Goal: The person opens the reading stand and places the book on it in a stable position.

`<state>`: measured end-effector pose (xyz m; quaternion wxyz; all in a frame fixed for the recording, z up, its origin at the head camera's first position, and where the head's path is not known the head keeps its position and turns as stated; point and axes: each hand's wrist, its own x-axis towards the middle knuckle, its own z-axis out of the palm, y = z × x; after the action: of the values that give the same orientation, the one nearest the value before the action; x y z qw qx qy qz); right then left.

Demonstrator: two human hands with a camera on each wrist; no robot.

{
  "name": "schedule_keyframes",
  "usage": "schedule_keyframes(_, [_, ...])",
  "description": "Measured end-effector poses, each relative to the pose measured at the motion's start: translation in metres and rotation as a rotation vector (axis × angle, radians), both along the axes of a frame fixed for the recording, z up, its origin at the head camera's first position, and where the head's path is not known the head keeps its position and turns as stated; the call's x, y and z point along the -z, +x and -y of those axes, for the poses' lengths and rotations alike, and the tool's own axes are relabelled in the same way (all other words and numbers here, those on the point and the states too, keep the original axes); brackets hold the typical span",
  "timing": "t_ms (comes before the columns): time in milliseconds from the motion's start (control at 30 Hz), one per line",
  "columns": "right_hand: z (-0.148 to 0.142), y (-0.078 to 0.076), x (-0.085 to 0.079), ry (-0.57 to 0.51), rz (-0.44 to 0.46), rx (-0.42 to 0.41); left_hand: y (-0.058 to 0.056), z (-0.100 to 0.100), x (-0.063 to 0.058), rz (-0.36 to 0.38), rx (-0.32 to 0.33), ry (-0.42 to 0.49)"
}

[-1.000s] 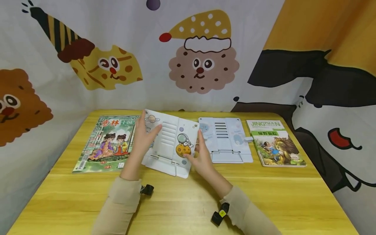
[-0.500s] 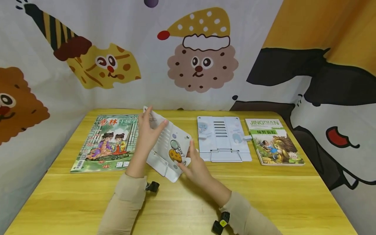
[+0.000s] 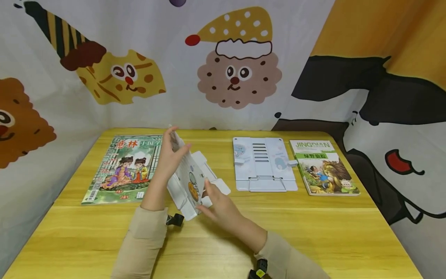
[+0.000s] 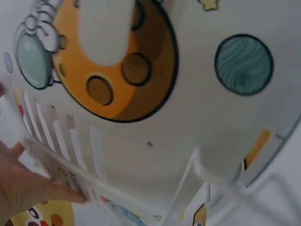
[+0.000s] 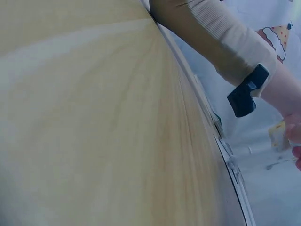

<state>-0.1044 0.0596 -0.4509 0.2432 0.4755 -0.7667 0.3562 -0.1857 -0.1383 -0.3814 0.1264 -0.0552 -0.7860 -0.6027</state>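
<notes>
A white book stand [image 3: 184,178] with an astronaut and planet print is held above the table, turned nearly edge-on in the head view. My left hand [image 3: 167,159] grips its upper left edge, thumb on the printed face. At the lower right edge my right hand [image 3: 223,207] pinches it, fingers partly hidden behind. Part of the stand's rear frame [image 3: 205,162] shows behind the panel. Close up in the left wrist view are the printed panel [image 4: 131,155], its slots and a wire page holder [image 4: 183,183]. In the right wrist view the stand is barely made out.
On the wooden table [image 3: 195,252], a pale blue book stand [image 3: 275,151] lies flat right of the hands. Beyond it is a paperback [image 3: 327,170] with a lion cover. A green magazine [image 3: 125,166] lies at the left. A cartoon-printed curtain [image 3: 181,97] hangs behind.
The held book stand has turned from facing the head camera to nearly edge-on, showing its rear frame. My right hand has moved left and down with its lower edge; the other items stay put.
</notes>
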Motion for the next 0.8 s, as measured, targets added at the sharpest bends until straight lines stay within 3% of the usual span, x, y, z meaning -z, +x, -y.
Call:
schedule_keyframes(167, [-0.002, -0.003, -0.001, 0.0, -0.035, -0.057, 0.002, 0.002, -0.002, 0.03, 0.086, -0.001])
schedule_keyframes(300, [-0.003, -0.007, 0.002, 0.007, -0.061, -0.079, 0.012, -0.004, -0.018, 0.016, 0.127, -0.006])
schedule_keyframes(433, [-0.003, -0.008, 0.004, 0.021, -0.042, -0.097, 0.02, -0.007, -0.03, -0.012, 0.127, -0.012])
schedule_keyframes(533, [-0.005, -0.01, 0.006, 0.031, 0.042, -0.065, 0.016, -0.002, -0.026, -0.031, 0.135, 0.014])
schedule_keyframes(700, [-0.009, -0.019, 0.013, 0.051, 0.248, 0.065, 0.001, 0.01, -0.003, -0.068, 0.16, 0.094])
schedule_keyframes(800, [-0.012, -0.028, 0.019, 0.059, 0.351, 0.133, 0.002, 0.014, -0.001, -0.092, 0.177, 0.138])
